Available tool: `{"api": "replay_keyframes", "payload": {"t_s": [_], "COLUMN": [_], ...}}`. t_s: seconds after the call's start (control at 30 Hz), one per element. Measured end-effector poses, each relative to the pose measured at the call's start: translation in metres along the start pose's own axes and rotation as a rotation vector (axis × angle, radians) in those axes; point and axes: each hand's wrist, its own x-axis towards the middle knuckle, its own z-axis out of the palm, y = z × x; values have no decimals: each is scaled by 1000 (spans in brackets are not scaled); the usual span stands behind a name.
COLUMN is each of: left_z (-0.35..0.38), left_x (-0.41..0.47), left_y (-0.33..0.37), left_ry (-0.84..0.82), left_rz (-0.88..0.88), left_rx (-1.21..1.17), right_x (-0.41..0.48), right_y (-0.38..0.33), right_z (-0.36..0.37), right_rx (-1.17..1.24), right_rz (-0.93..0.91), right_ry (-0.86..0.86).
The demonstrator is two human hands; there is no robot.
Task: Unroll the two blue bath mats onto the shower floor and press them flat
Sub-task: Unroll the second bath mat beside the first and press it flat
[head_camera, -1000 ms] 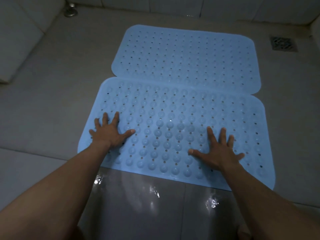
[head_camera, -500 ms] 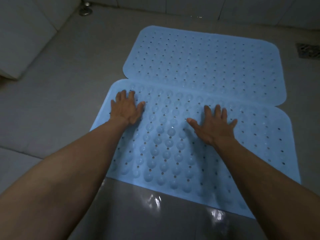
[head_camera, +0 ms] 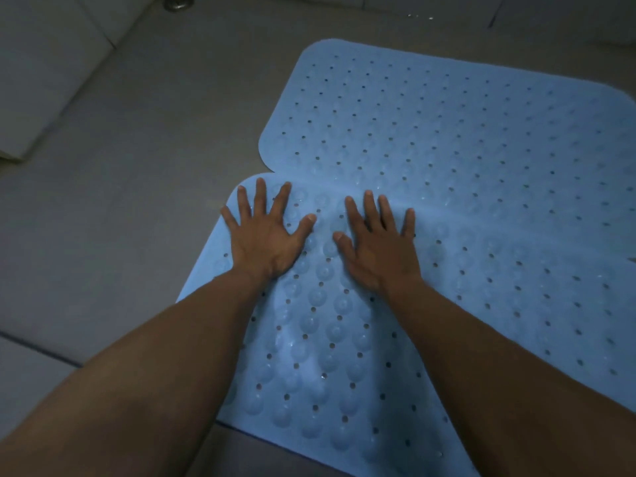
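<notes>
Both hands slid forward to far-left corner of near mat (head_camera: 344,321), now close together. Left hand (head_camera: 265,232) and right hand (head_camera: 377,246) splayed flat, palms down. Far mat (head_camera: 447,132) unrolled just beyond fingertips; long axes run left-right; unpressed stretch lies rightward, right hand nearer.

Two pale blue, hole-dotted bath mats lie unrolled: the near mat (head_camera: 481,287), bumpy with suction cups, touches or slightly overlaps the far mat (head_camera: 447,132).
</notes>
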Motion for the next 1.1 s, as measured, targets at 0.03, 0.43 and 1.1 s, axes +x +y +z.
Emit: {"api": "replay_keyframes", "payload": {"t_s": [0.03, 0.43, 1.1], "left_z": [0, -2, 1], "left_x": [0, 7, 7], "left_y": [0, 20, 12], "left_ry": [-1, 5, -13], "left_rz": [-1, -118, 148], "left_rx": [-5, -67, 17], "right_x": [-2, -1, -22], "right_y": [-1, -1, 16], "right_z": [2, 6, 10], "right_rx": [-10, 10, 45], "right_rz": [15, 28, 147], "right_ry": [18, 47, 42]}}
